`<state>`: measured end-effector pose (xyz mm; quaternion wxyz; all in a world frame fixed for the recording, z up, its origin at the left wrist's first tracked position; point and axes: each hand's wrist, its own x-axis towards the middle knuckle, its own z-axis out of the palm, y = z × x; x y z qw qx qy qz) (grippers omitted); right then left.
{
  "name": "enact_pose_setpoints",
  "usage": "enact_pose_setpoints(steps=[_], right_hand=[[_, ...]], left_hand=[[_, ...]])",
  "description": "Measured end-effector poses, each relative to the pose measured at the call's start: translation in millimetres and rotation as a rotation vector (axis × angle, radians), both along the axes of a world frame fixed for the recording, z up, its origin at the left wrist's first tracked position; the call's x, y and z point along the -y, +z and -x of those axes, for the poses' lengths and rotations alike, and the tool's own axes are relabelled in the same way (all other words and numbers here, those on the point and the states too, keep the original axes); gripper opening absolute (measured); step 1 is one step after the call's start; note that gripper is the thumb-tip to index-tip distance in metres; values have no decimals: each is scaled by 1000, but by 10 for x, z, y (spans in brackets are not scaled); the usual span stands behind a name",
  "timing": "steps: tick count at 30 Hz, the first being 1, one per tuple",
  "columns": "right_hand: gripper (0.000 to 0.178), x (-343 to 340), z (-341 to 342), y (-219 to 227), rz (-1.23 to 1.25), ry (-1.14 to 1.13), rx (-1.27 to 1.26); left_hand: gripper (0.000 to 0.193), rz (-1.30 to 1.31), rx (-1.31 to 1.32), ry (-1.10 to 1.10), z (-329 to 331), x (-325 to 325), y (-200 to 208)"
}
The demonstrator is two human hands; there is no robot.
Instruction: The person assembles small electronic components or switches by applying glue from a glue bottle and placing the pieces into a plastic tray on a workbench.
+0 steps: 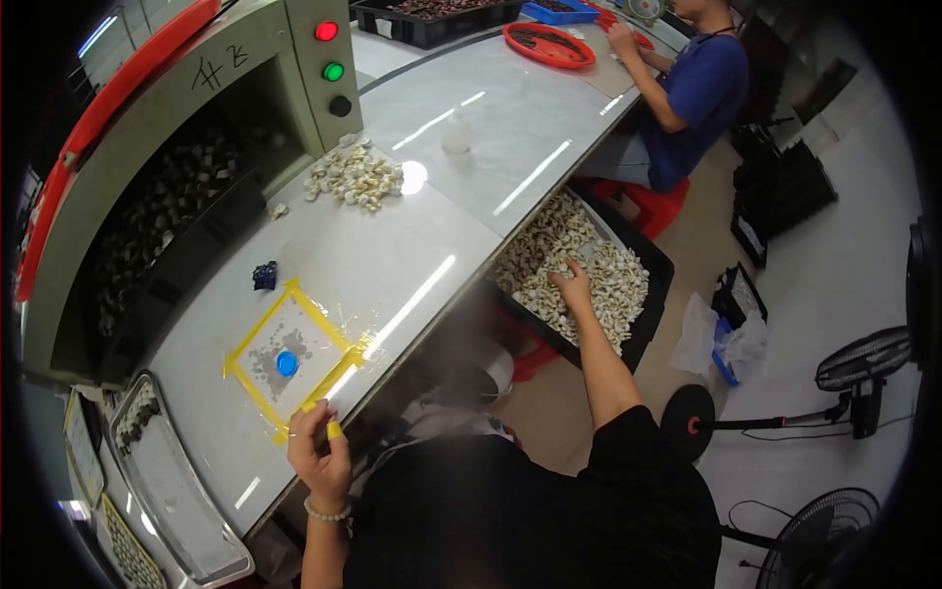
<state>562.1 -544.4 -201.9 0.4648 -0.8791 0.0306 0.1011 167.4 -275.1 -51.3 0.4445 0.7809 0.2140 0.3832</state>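
My right hand [573, 287] reaches down into a black bin [653, 329] beside the table. Its thumb and forefinger are apart, touching the small off-white and yellowish pieces [613, 290] that fill the bin. What the pieces are I cannot make out. At the table's near edge is my left hand [320, 454], with yellow covers on two fingertips and a beaded bracelet on the wrist. Its fingers are loosely bent and apart, with nothing visible between them. Just beyond it, a yellow-taped square [257, 388] on the tabletop surrounds grey smudges and a round blue cap-like piece [287, 363].
A pile of similar pieces [358, 177] lies by a machine opening [167, 226] with red and green lights. A dark blue lump [265, 275] and a metal tray [182, 481] are on the left. Another person [702, 98] sits by a red tray [549, 46]. Fans [863, 358] stand right.
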Motion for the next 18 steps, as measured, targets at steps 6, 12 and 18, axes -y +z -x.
enact_pose_setpoints(steps=[6,12,18], right_hand=[[44,266,-162,485,-440,-102,65],[43,-594,82,1849,-730,278,117],[44,-1945,358,2005,-539,674,-97]], left_hand=[[34,-121,-64,-70,-105,12,48],[35,-212,-72,-23,-81,-2,97],[41,-12,-87,-68,267,-140,426]])
